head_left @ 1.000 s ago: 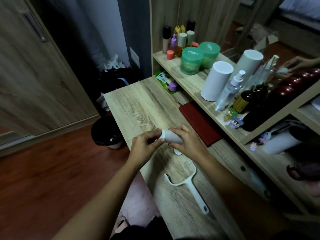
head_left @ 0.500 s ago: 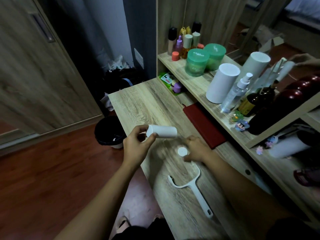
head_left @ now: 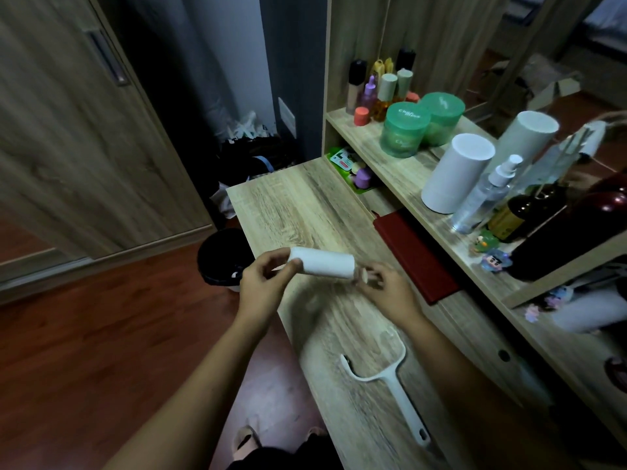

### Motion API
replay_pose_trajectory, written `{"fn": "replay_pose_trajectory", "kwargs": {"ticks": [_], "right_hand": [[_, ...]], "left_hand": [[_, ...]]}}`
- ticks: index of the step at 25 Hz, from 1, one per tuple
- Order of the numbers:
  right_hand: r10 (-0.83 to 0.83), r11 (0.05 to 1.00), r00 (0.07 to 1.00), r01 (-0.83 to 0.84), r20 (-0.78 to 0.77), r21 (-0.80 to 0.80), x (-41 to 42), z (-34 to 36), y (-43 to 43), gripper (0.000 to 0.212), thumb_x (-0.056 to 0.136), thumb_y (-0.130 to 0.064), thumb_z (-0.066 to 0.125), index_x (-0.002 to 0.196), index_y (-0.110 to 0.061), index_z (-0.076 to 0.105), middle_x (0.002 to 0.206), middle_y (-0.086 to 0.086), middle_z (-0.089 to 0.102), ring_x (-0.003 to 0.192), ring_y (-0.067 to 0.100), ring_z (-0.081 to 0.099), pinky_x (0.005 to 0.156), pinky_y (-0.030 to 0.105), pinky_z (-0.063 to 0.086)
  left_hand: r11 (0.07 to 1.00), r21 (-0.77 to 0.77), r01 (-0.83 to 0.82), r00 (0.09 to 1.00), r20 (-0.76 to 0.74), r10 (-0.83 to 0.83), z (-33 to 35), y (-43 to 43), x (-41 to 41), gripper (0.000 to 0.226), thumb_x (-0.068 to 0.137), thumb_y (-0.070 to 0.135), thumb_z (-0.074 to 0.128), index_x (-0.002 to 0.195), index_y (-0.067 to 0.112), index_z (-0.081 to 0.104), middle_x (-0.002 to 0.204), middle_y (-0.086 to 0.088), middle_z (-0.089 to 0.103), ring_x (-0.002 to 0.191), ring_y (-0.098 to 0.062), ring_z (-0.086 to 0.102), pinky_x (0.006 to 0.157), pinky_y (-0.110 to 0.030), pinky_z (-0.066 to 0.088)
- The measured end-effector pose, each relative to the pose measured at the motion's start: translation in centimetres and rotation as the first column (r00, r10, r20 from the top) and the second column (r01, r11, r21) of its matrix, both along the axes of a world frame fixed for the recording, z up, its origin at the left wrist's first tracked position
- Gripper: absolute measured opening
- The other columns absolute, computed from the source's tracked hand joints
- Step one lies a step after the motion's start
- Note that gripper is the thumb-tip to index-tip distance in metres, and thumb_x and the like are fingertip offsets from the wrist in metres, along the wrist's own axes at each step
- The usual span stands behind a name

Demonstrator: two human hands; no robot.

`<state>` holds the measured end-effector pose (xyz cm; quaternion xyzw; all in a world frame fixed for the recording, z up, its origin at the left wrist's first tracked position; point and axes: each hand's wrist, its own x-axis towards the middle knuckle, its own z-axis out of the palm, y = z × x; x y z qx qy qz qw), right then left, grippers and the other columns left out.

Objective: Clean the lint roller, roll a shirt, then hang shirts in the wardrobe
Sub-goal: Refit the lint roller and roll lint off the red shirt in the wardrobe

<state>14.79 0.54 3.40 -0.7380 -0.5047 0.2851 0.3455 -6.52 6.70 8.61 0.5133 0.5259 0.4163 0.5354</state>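
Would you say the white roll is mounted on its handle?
Off: left hand holds the roll; the handle lies bare on the desk.

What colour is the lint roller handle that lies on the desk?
White; the head view shows the lint roller handle lying on the desk.

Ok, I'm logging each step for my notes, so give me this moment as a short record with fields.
left hand: grips the left end of the roll
right hand: pinches a small cap at the other end
roll: white, held above the desk
handle: lies on the desk, bare
bin: on the floor beside the desk
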Motion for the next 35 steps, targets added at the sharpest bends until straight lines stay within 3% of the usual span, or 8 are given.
{"fn": "replay_pose_trajectory", "kwargs": {"ticks": [2, 5, 10, 14, 20, 24, 31, 35], "right_hand": [[-0.051, 0.986, 0.952, 0.096, -0.302, 0.134, -0.8, 2.6, -0.3, 0.044, 0.077, -0.009, 0.074, 0.117, -0.020, 0.062, 0.108, 0.004, 0.066, 0.094, 0.010, 0.064, 0.080, 0.012, 0.049], [-0.022, 0.969, 0.904, 0.125, -0.428, 0.214, -2.0, 5.3, -0.9, 0.046, 0.073, -0.008, 0.076, 0.105, -0.037, 0.060, 0.103, -0.003, 0.067, 0.088, -0.005, 0.064, 0.083, 0.014, 0.051], [0.033, 0.953, 0.941, 0.072, -0.337, 0.293, -2.8, 7.2, -1.6, 0.046, 0.071, -0.007, 0.078, 0.106, -0.032, 0.062, 0.106, -0.004, 0.065, 0.087, -0.008, 0.064, 0.084, 0.016, 0.051], [0.026, 0.952, 0.949, 0.073, -0.315, 0.298, -2.7, 7.1, -1.5, 0.048, 0.069, -0.008, 0.079, 0.109, -0.030, 0.062, 0.106, 0.000, 0.066, 0.089, -0.001, 0.066, 0.084, 0.020, 0.052], [0.049, 0.961, 0.934, 0.053, -0.354, 0.272, -2.7, 7.0, -1.7, 0.051, 0.071, -0.004, 0.077, 0.113, -0.026, 0.060, 0.106, 0.002, 0.065, 0.087, -0.009, 0.064, 0.082, 0.010, 0.049], [0.068, 0.960, 0.935, 0.034, -0.347, 0.279, -2.9, 7.1, -1.7, 0.051, 0.070, -0.005, 0.078, 0.114, -0.025, 0.060, 0.105, 0.000, 0.066, 0.092, 0.005, 0.065, 0.086, 0.017, 0.050], [0.064, 0.950, 0.995, -0.037, -0.079, 0.311, -2.9, 6.5, -1.3, 0.041, 0.078, -0.010, 0.071, 0.117, -0.002, 0.062, 0.109, -0.002, 0.059, 0.103, 0.003, 0.055, 0.086, -0.002, 0.035], [0.066, 0.958, 0.998, -0.068, 0.019, 0.278, -2.7, 6.4, -0.9, 0.043, 0.083, -0.017, 0.067, 0.124, -0.009, 0.059, 0.106, 0.001, 0.051, 0.101, 0.011, 0.052, 0.084, -0.002, 0.032]], "left_hand": [[0.986, -0.165, -0.038, 0.983, 0.171, 0.067, 0.2, 0.6, -0.1, 0.008, 0.088, 0.006, 0.059, 0.091, 0.009, 0.066, 0.052, 0.007, 0.058, 0.048, -0.002, 0.053, 0.060, -0.016, 0.052], [0.953, -0.293, -0.073, 0.954, 0.257, 0.152, 0.6, 1.2, -0.1, 0.010, 0.090, 0.008, 0.054, 0.084, 0.005, 0.062, 0.040, 0.005, 0.054, 0.040, -0.005, 0.055, 0.058, -0.018, 0.053], [0.949, -0.312, -0.033, 0.949, 0.289, 0.128, 0.7, 1.3, 0.2, 0.018, 0.088, 0.011, 0.056, 0.076, 0.014, 0.070, 0.061, -0.002, 0.067, 0.063, -0.016, 0.063, 0.068, -0.022, 0.055], [0.957, -0.290, -0.011, 0.949, 0.297, 0.101, 1.0, 0.8, 0.2, 0.016, 0.089, 0.010, 0.055, 0.081, 0.013, 0.068, 0.056, 0.002, 0.066, 0.056, -0.010, 0.064, 0.072, -0.022, 0.054], [0.952, -0.305, 0.001, 0.940, 0.324, 0.103, 0.9, 0.6, 0.0, 0.015, 0.089, 0.010, 0.055, 0.081, 0.010, 0.067, 0.064, -0.002, 0.069, 0.063, -0.014, 0.066, 0.070, -0.021, 0.055], [0.952, -0.303, 0.037, 0.935, 0.346, 0.074, 1.0, 0.3, 0.1, 0.016, 0.090, 0.009, 0.054, 0.080, 0.009, 0.066, 0.063, 0.000, 0.069, 0.062, -0.013, 0.065, 0.068, -0.019, 0.055], [0.959, -0.282, 0.039, 0.954, 0.296, 0.049, 0.9, 0.3, 0.3, 0.018, 0.090, 0.010, 0.056, 0.074, 0.007, 0.064, 0.045, 0.000, 0.053, 0.050, -0.010, 0.059, 0.068, -0.021, 0.055], [0.958, -0.281, 0.052, 0.956, 0.293, 0.034, 1.1, 0.0, 0.4, 0.011, 0.091, 0.008, 0.054, 0.083, 0.005, 0.061, 0.070, -0.012, 0.061, 0.058, -0.013, 0.067, 0.061, -0.018, 0.056]]}}
